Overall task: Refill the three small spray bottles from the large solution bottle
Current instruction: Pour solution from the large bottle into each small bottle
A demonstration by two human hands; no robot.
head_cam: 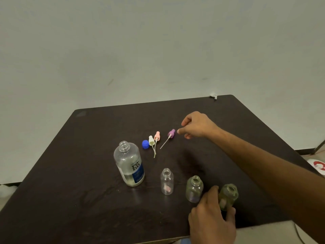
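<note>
So all caps are off: large clear solution bottle (129, 163) open, no pouring yet. Left hand (213, 217) grips the greenish small bottle (228, 196); right hand (197, 125) hovers loose, empty, beside the purple spray top (171, 132).

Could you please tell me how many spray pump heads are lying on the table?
3: white pump head beside the blue cap, pink pump head next to it, purple pump head nearest the right hand.

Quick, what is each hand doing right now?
Left hand: closed around the right small bottle.
Right hand: empty, fingers loosely curled, just beside the purple sprayer, not touching it.
</note>
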